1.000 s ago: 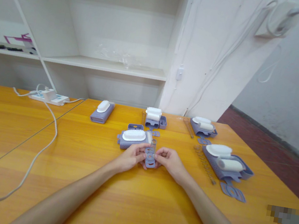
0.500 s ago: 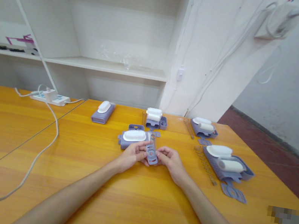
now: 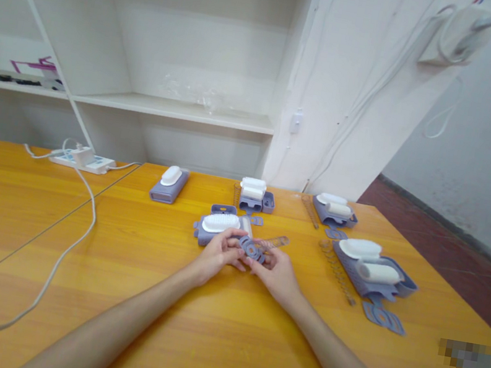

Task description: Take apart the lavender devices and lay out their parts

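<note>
Both hands meet above the middle of the orange table (image 3: 200,340). My left hand (image 3: 218,256) and my right hand (image 3: 275,272) are closed together on a small flat purple plastic piece (image 3: 253,250) with rings. A thin coil spring (image 3: 274,241) sticks out from it toward the right. Just behind the hands lies a purple tray with a white brush (image 3: 220,225) on it.
More purple-and-white sets lie behind and to the right: one (image 3: 169,182) at the back left, one (image 3: 252,193) at the back middle, one (image 3: 334,209) at the back right, and a larger tray (image 3: 372,270) with a spring (image 3: 337,271) beside it. A power strip (image 3: 82,160) and white cable (image 3: 70,243) are at the left.
The purple piece has turned from pointing away from me to lying sideways, its spring now pointing right. Both hands shifted slightly closer together.
</note>
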